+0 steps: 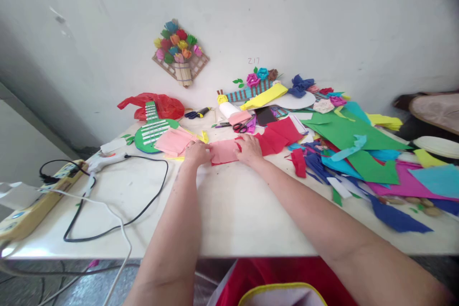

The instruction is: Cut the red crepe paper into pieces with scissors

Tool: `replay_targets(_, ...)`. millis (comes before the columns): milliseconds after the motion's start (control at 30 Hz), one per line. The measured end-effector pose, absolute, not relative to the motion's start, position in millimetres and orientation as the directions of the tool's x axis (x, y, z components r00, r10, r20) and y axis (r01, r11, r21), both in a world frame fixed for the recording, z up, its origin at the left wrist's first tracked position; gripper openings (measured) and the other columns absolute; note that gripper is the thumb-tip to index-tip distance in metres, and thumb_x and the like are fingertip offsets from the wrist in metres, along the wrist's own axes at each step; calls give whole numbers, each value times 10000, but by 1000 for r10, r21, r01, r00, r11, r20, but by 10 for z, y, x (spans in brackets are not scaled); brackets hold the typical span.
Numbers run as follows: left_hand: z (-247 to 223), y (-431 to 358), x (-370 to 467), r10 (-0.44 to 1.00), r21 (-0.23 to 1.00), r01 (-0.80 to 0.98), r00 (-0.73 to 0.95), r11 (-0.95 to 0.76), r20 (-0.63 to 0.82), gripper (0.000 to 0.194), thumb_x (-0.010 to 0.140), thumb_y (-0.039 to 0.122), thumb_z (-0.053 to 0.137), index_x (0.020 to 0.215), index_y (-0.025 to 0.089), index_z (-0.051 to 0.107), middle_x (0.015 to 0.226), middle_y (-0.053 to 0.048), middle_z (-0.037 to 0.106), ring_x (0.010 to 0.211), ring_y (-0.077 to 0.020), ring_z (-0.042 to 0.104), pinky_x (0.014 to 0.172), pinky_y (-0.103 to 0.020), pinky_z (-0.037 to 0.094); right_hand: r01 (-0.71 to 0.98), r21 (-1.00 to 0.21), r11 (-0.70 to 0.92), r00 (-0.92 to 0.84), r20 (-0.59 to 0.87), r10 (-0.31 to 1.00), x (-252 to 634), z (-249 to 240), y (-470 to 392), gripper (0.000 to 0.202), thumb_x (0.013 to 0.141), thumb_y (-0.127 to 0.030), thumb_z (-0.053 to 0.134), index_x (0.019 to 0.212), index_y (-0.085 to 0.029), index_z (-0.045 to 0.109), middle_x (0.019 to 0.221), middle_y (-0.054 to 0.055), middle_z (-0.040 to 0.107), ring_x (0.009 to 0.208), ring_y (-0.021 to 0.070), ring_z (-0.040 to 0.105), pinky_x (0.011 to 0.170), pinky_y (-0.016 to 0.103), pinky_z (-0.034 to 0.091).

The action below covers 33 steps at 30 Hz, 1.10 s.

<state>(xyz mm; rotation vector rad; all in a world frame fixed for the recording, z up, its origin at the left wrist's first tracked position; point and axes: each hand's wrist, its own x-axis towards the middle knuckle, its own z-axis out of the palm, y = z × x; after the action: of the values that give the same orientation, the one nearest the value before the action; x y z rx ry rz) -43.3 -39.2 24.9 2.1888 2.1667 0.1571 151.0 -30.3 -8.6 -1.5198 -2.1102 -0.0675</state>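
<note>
A pink paper piece (224, 151) lies on the table between my hands, with a red edge showing beneath it. My left hand (198, 153) rests at its left end, beside a stack of pink sheets (175, 141). On its right end my right hand (249, 149) presses, fingers apart, next to a long strip of red paper (276, 136). The fingers of my left hand are too small and blurred to tell whether they pinch the paper. Black scissors (240, 127) lie just behind the pink piece.
A green guitar-shaped board (152, 135) and red plastic bag (161, 105) are at the back left. A glue gun (107, 161), black cable and power strip (46, 201) lie left. Green paper (358, 131) and many scraps cover the right side. A flower decoration (179, 50) hangs on the wall.
</note>
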Motion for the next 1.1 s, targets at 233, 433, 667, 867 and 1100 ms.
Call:
replay_targets(233, 220, -378, -429, 998, 83, 996, 14, -19, 63, 453, 741, 481, 487, 1150, 343, 625, 1244, -39, 542, 1180, -318, 393, 965, -433, 341, 704, -194, 683, -669, 140, 730, 1312, -35, -419, 573, 930, -471, 197, 1434, -208, 272, 1506, 16, 220, 1385, 199, 132, 1109, 434, 74)
replay_targets(433, 206, -370, -439, 998, 84, 996, 5, -11, 68, 448, 733, 455, 499, 1144, 332, 632, 1239, -32, 551, 1169, -315, 408, 956, -425, 358, 773, -236, 589, -607, -5, 795, 1305, -50, -440, 588, 921, -510, 141, 1433, -254, 276, 1504, -11, 224, 1385, 218, 135, 1104, 438, 89)
replay_targets(667, 238, -398, -416, 998, 96, 995, -9, 3, 62, 451, 728, 439, 507, 1150, 330, 627, 1251, -30, 539, 1180, -312, 409, 972, -427, 352, 864, -208, 458, -479, -67, 875, 1301, -55, -459, 588, 922, -490, 127, 1446, -249, 240, 1526, -5, 144, 1393, 261, 74, 1106, 447, 34)
replay_targets(867, 227, -404, -444, 996, 95, 995, 13, -21, 88, 436, 723, 422, 531, 1131, 311, 636, 1240, -57, 539, 1186, -325, 407, 961, -462, 364, 898, -189, 398, -420, -96, 902, 1287, -47, -479, 589, 913, -513, 121, 1449, -287, 211, 1534, 0, 100, 1394, 268, 55, 1097, 466, 10)
replay_targets(1100, 150, -296, -194, 882, 238, 917, 195, -319, 429, 496, 817, 354, 459, 1270, 156, 507, 1378, -104, 428, 1270, -238, 375, 1064, -373, 286, 886, -188, 424, -439, -45, 898, 1293, -116, -433, 612, 908, -510, 129, 1451, -244, 221, 1530, 45, 126, 1391, 293, 49, 1090, 490, 32)
